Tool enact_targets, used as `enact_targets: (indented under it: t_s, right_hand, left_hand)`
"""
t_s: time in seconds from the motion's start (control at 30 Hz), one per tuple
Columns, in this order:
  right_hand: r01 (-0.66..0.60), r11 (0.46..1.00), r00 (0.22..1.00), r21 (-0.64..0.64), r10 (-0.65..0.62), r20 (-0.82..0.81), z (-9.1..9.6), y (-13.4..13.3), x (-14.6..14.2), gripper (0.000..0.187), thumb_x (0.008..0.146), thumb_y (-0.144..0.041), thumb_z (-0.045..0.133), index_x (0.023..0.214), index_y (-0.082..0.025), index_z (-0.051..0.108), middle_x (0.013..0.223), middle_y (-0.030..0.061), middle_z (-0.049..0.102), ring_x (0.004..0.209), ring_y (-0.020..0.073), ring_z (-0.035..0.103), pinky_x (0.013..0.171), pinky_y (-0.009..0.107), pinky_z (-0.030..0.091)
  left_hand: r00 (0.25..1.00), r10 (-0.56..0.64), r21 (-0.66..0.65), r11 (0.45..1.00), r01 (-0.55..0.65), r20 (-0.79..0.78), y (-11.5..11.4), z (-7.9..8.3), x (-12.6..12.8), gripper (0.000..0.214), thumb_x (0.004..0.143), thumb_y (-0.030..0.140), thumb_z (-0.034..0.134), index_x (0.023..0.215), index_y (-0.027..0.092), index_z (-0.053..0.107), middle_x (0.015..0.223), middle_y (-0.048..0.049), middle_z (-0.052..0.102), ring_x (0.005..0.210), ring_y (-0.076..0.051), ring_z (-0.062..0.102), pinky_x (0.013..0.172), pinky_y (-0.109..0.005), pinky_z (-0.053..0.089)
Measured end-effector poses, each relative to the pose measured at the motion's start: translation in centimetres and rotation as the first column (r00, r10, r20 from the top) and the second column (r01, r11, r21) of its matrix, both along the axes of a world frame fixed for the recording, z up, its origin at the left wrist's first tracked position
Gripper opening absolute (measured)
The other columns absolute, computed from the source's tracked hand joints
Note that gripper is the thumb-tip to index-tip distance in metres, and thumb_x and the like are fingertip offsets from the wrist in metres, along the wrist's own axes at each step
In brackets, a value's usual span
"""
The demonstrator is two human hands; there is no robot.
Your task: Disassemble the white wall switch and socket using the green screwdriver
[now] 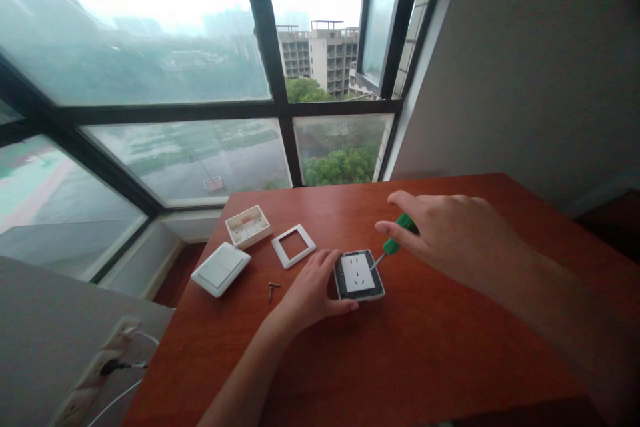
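My left hand (313,290) grips the left edge of a white wall socket (359,273) that lies flat on the red-brown table (425,347), thumb along its front side. My right hand (445,230) is closed round a green-handled screwdriver (399,235), whose metal tip touches the socket's right upper edge. A white square frame (293,245) lies just left of the socket. Further left sit a white mounting box (248,225) and a white switch (221,269). Two small screws (273,289) lie beside my left wrist.
The table stands in a corner, with a large window (200,80) behind it and a grey wall (525,67) on the right. Down at the left, a power strip (95,367) with a white cable plugged in lies below the table edge.
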State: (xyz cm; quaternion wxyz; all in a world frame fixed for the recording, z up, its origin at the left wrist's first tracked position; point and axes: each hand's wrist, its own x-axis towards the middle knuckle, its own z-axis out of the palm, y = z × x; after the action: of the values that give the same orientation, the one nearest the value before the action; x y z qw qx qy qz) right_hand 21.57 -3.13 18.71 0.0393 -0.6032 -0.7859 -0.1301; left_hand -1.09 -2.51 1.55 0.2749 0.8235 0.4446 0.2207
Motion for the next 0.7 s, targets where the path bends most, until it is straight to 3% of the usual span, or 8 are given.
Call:
enact_targets:
  t_s: [0.07,0.13,0.23,0.3,0.43,0.53,0.6,0.7]
  right_hand:
    - [-0.015,0.999,1.000,-0.031,0.015,0.016,0.04,0.17,-0.11,0.036,0.093,-0.050,0.039,0.098,-0.023,0.063,0.073,0.0060,0.069,0.064,0.0260,0.066,0.051,0.030,0.034]
    - [-0.115,0.992,0.992,-0.044,0.112,-0.063,0.00,0.23,0.10,0.027,0.091,-0.039,0.045,0.106,-0.025,0.061,0.086,0.0044,0.070,0.072,0.0231,0.066,0.053,0.029,0.035]
    - [-0.272,0.960,0.950,-0.065,0.257,-0.178,-0.10,0.09,0.46,0.042,0.082,-0.024,0.054,0.124,-0.026,0.052,0.107,0.0031,0.067,0.086,0.0197,0.065,0.059,0.027,0.039]
    - [-0.269,0.961,0.950,-0.062,0.255,-0.178,-0.15,0.00,0.38,0.043,0.082,-0.026,0.055,0.124,-0.025,0.052,0.108,0.0038,0.067,0.088,0.0203,0.065,0.060,0.028,0.039]
    - [-0.093,0.996,0.992,-0.009,0.092,-0.081,-0.31,0.25,-0.21,0.032,0.092,-0.044,0.043,0.104,-0.022,0.062,0.094,0.0067,0.069,0.074,0.0230,0.065,0.055,0.030,0.036]
    - [-0.218,0.975,0.961,-0.045,0.206,-0.186,-0.41,0.48,-0.23,0.026,0.091,-0.029,0.043,0.110,-0.022,0.060,0.101,0.0062,0.069,0.082,0.0210,0.066,0.062,0.030,0.042]
    - [-0.343,0.937,0.904,-0.062,0.311,-0.295,-0.38,0.42,-0.17,0.040,0.084,-0.020,0.048,0.124,-0.022,0.052,0.113,0.0060,0.066,0.092,0.0193,0.065,0.071,0.028,0.044]
    - [-0.293,0.955,0.928,-0.037,0.275,-0.251,-0.20,0.14,-0.45,0.047,0.084,-0.027,0.050,0.130,-0.022,0.046,0.113,0.0077,0.067,0.090,0.0217,0.066,0.066,0.030,0.044]
  left_hand:
    - [1.000,0.004,0.000,1.000,-0.004,0.009,0.02,0.07,0.06,0.091,0.058,0.044,0.085,0.135,0.021,0.042,0.132,-0.0125,0.050,0.121,-0.032,0.049,0.103,-0.045,0.041]
    - [1.000,0.007,0.002,1.000,-0.007,0.017,0.02,0.09,0.13,0.091,0.057,0.044,0.085,0.135,0.021,0.043,0.132,-0.0123,0.050,0.121,-0.032,0.049,0.103,-0.045,0.041]
    - [1.000,0.007,0.004,1.000,-0.007,0.021,-0.03,0.05,0.20,0.090,0.057,0.044,0.085,0.134,0.021,0.043,0.132,-0.0128,0.049,0.121,-0.032,0.049,0.103,-0.046,0.041]
    - [1.000,0.008,0.005,1.000,-0.008,0.018,-0.08,0.00,0.23,0.089,0.058,0.043,0.084,0.133,0.021,0.043,0.131,-0.0131,0.050,0.121,-0.033,0.048,0.104,-0.047,0.040]
    - [1.000,0.011,0.009,1.000,-0.011,0.002,-0.13,-0.12,0.24,0.089,0.060,0.044,0.083,0.134,0.020,0.041,0.133,-0.0138,0.049,0.124,-0.034,0.046,0.105,-0.048,0.038]
    - [1.000,0.005,0.010,1.000,-0.005,-0.012,-0.14,-0.19,0.23,0.091,0.059,0.045,0.083,0.135,0.020,0.040,0.134,-0.0140,0.048,0.126,-0.035,0.045,0.106,-0.048,0.038]
    - [1.000,0.005,0.018,1.000,-0.005,-0.015,-0.13,-0.24,0.22,0.092,0.059,0.045,0.083,0.136,0.020,0.040,0.136,-0.0144,0.048,0.127,-0.035,0.044,0.106,-0.049,0.037]
    - [1.000,0.002,0.027,1.000,-0.002,-0.016,-0.10,-0.34,0.20,0.092,0.060,0.046,0.083,0.137,0.020,0.039,0.136,-0.0151,0.048,0.127,-0.036,0.044,0.106,-0.051,0.037]
